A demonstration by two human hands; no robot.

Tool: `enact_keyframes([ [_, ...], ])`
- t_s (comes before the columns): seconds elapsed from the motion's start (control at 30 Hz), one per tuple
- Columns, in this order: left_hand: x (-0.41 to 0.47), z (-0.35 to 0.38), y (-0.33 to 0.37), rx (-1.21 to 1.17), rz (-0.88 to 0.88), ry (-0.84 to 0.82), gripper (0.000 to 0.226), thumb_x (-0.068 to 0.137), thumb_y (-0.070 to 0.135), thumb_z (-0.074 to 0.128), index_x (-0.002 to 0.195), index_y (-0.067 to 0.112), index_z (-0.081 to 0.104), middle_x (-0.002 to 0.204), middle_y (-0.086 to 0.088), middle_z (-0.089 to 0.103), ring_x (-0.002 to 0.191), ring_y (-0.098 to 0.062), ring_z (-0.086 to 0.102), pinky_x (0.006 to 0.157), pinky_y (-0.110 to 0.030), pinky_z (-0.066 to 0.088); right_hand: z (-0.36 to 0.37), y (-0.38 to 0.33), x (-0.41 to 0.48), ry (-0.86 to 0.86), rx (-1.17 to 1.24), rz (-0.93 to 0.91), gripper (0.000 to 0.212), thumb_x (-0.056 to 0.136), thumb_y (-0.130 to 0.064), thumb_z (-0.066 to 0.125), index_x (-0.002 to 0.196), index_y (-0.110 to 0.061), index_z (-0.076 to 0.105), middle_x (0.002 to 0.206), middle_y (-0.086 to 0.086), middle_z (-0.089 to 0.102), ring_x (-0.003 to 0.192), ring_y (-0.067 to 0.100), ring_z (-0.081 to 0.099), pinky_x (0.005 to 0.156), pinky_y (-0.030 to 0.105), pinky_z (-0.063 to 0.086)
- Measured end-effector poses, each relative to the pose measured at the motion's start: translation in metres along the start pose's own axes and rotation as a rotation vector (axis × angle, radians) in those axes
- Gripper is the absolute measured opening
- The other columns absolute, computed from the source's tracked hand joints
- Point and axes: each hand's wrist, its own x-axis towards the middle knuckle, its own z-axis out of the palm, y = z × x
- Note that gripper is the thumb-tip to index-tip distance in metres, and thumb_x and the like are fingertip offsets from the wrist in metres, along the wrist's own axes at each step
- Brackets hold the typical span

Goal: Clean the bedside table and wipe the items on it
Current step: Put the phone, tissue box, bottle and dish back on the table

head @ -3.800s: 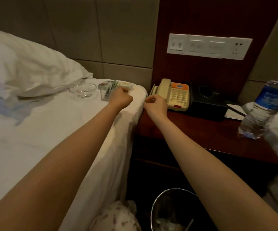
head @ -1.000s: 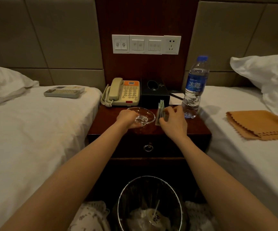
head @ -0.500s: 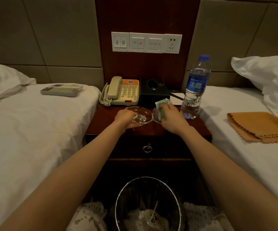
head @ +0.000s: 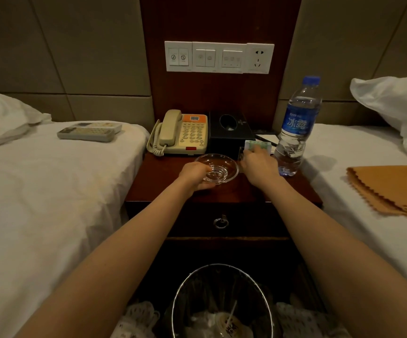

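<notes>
The left hand (head: 195, 175) has its grip curled on the near rim of a clear glass dish (head: 222, 167), thumb on top. The dish is at the front middle of the dark wood surface (head: 158, 189); the wood shows through it. Just to its right, the right hand (head: 258, 167) has its grip pressed round green and white packets (head: 256, 144) that stand in a small clear holder (head: 241, 152).

Behind them are a beige and orange phone (head: 183, 132) and a black tissue box (head: 229, 130) with an oval hole on top. A water bottle (head: 295, 132) with a blue cap on stands by the right hand, with water in it.

An orange cloth (head: 390, 189) lies folded on the right bed, and two remotes (head: 87, 132) lie on the left bed. Below, a wire bin (head: 185, 289) holds a bag with crumpled trash
</notes>
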Motion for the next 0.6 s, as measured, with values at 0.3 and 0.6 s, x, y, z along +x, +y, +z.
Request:
enact_keyframes([
  [0.3, 0.003, 0.003, 0.005, 0.088, -0.038, -0.043, 0.042, 0.093, -0.005, 0.036, 0.134, -0.002, 0.045, 0.135, -0.018, 0.043, 0.093, -0.023, 0.055, 0.075, -0.029, 0.052, 0.0, 0.008, 0.0, -0.002, -0.046, -0.026, 0.038, 0.092, -0.005, 0.046, 0.13, -0.004, 0.046, 0.133, 0.019, 0.041, 0.124, 0.035, 0.041, 0.093, 0.043, 0.043],
  [0.6, -0.002, -0.008, 0.023, 0.493, -0.004, -0.132, 0.043, 0.101, 0.017, 0.036, 0.144, 0.02, 0.032, 0.118, -0.016, 0.056, 0.089, -0.026, 0.061, 0.073, -0.031, 0.05, -0.007, -0.001, -0.002, 0.064, 0.049, 0.01, 0.049, 0.089, -0.014, 0.056, 0.135, -0.005, 0.041, 0.136, 0.016, 0.037, 0.123, 0.033, 0.042, 0.095, 0.042, 0.042],
])
